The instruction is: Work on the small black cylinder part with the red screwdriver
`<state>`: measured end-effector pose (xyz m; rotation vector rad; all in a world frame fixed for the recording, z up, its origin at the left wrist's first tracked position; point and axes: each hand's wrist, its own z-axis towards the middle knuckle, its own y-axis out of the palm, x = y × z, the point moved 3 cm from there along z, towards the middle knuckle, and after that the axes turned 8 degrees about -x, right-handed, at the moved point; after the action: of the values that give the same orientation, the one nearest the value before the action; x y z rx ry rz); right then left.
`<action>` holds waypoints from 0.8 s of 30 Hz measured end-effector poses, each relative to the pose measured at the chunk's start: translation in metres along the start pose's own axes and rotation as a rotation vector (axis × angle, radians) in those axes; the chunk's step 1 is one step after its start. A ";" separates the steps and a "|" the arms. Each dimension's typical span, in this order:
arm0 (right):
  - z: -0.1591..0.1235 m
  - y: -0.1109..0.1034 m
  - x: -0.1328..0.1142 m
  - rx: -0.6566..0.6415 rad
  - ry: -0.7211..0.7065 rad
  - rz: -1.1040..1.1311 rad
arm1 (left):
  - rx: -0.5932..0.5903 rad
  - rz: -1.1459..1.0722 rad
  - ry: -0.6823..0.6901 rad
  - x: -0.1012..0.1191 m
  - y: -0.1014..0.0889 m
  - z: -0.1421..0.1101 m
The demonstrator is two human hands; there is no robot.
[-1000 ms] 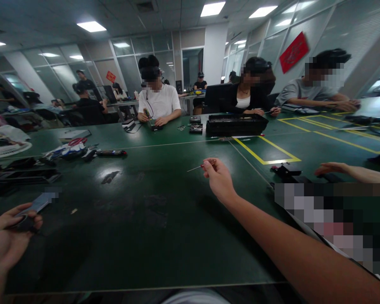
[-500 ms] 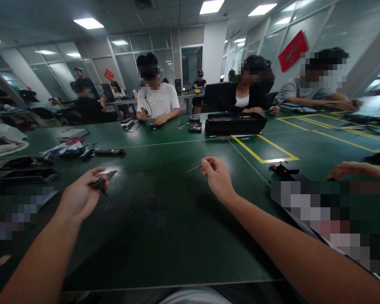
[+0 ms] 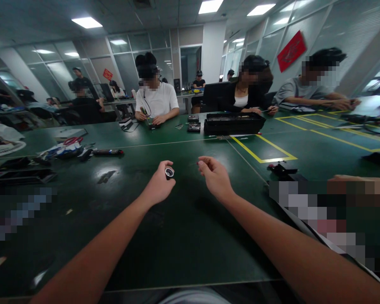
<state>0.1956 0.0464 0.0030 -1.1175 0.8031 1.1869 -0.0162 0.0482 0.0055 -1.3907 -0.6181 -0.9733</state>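
Observation:
Over the middle of the green table (image 3: 129, 249), my left hand (image 3: 158, 183) is closed around a small black cylindrical part (image 3: 169, 173) whose round end, with a pale ring, faces me. My right hand (image 3: 217, 177) is a short way to the right, pinching a thin tool like a small screwdriver. A bit of red shows at its fingertips, and the slim shaft, plain a moment before, is hardly visible. A gap separates the two hands. The rest of the tool is hidden by the fingers.
Left on the table lie a dark cylinder (image 3: 108, 152), tangled cables (image 3: 71, 145) and a black tray (image 3: 22, 176). A long black case (image 3: 234, 123) stands at the back. Black parts (image 3: 283, 169) and another person's hand (image 3: 351, 179) are at right. Several people sit around.
My left hand has swung right and inward with the black part, turning its ringed end towards me. My right hand has stayed nearly in place. The thin shaft shows less.

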 end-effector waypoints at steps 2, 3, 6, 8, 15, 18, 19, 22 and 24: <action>-0.001 0.001 -0.004 -0.023 -0.001 -0.056 | -0.034 0.113 0.070 -0.009 0.012 -0.001; -0.002 0.001 -0.007 -0.028 -0.010 -0.069 | -0.059 0.144 0.107 -0.014 0.015 -0.001; -0.006 0.003 -0.012 -0.050 -0.061 -0.016 | -0.120 0.199 0.196 -0.025 0.015 -0.002; -0.008 0.004 -0.013 -0.064 -0.090 0.033 | -0.117 0.209 0.241 -0.025 0.011 -0.002; -0.009 0.006 -0.012 -0.087 -0.103 0.019 | -0.021 0.184 0.195 -0.020 0.003 -0.005; -0.009 0.005 -0.014 -0.097 -0.096 0.022 | -0.024 0.198 0.195 -0.021 0.004 -0.005; -0.009 0.005 -0.015 -0.101 -0.098 0.024 | -0.028 0.197 0.196 -0.022 0.004 -0.005; -0.010 0.006 -0.016 -0.107 -0.099 0.031 | -0.038 0.184 0.193 -0.024 0.004 -0.006; -0.009 0.006 -0.015 -0.103 -0.090 0.025 | -0.037 0.186 0.180 -0.025 0.004 -0.006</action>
<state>0.1875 0.0329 0.0129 -1.1325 0.6953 1.3023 -0.0264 0.0473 -0.0178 -1.3492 -0.3315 -0.9511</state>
